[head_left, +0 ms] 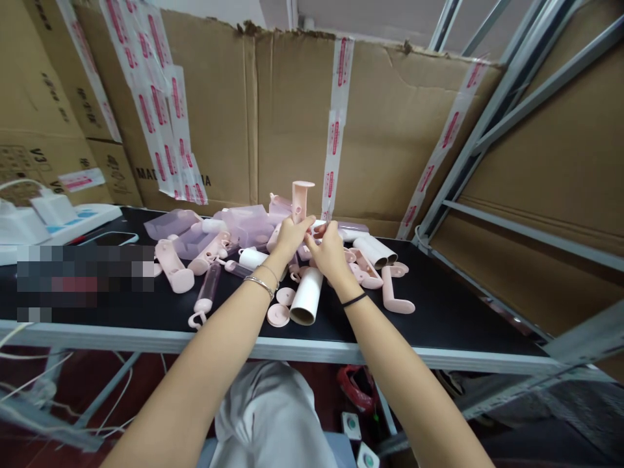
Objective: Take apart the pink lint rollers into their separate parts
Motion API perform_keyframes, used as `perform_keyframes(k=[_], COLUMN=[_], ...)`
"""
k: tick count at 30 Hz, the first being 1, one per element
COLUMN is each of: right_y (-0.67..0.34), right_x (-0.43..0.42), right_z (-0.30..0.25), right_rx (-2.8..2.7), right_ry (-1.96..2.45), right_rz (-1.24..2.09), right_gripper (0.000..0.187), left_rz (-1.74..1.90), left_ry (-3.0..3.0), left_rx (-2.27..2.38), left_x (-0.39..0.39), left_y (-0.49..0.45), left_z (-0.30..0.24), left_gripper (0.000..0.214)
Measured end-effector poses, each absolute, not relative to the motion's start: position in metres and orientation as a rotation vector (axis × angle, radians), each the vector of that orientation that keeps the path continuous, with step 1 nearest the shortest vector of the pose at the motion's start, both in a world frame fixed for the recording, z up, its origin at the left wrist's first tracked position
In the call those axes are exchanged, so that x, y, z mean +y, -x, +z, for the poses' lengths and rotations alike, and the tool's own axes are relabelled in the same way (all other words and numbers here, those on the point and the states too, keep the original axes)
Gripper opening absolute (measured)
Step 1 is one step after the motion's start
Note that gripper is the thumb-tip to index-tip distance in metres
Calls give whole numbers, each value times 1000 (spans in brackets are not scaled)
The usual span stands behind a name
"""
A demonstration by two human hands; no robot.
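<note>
My left hand (288,239) is closed around a pink plastic handle (301,198) that stands upright above the pile. My right hand (329,250) is pinched against the same handle's lower end, fingertips meeting the left hand. Under both hands lies a heap of pink handles (173,268), clear pinkish covers (244,224) and white rolls (307,296) on the black table (439,305). Two round pink caps (279,314) lie near my left wrist.
Tall cardboard sheets with red-printed tape (336,130) wall the back of the table. A phone (111,238) and white boxes (53,218) sit at the far left. Metal shelf frames (487,110) rise on the right. Cables hang under the table at the left.
</note>
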State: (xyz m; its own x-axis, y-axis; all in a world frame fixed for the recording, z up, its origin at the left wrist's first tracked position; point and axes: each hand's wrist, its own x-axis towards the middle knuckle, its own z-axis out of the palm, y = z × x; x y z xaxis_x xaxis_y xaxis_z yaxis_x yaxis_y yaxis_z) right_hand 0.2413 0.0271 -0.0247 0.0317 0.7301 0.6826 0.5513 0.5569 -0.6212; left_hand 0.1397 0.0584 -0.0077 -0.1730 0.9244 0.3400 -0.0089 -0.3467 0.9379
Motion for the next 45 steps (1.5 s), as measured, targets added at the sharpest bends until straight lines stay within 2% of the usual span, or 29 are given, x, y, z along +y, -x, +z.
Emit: perform_keyframes(k=[6,11,14,16,20,22,24,28,35,38,41,45], right_y=[-245,-247,-249,-251,-259,-262,-263,-259,-256,-259,-266,-275], right_x=[30,32,38,41,42,39,34,23,15,13,7,-5], right_z=[-22,-23,-25,-25,-22,-21,-20,-19,-16,-14,-9,1], right_rx=[-1515,-1440,-1365,-1278,-1180,-1237,-1358,-1559,-1601,-1714,-1794,-1986], right_ry=[1003,1050,1033,996,867,876,936,968,805,813,907,1044], right_rz=[270,363,442,552,727,730,693,606,733,551,160,-134], right_gripper=[35,26,30,35,40,41,42,42,52,42,26,36], left_rz=[1459,1394,1326,1362,1702,1783,1692,1484,1206,1278,1525,1644], left_ry=[-1470,-1903,-2088,-2138,-2349,-2520,-2615,-2509,-2426,-2397,-2335,-2384], left_rx=[772,1226,1475,1568,1687,1687,1726,1864,1935,1935,1828,1618], left_x=[46,39,34,31,32,36,39,41,31,30,34,45], left_y=[-149,-145,-139,-134,-128,-126,-124,-117,-114,-113,-107,-96], left_z=[0,4,7,9,9,7,4,5,15,13,10,5], left_gripper=[23,34,50,53,31,44,42,17,24,31,32,28])
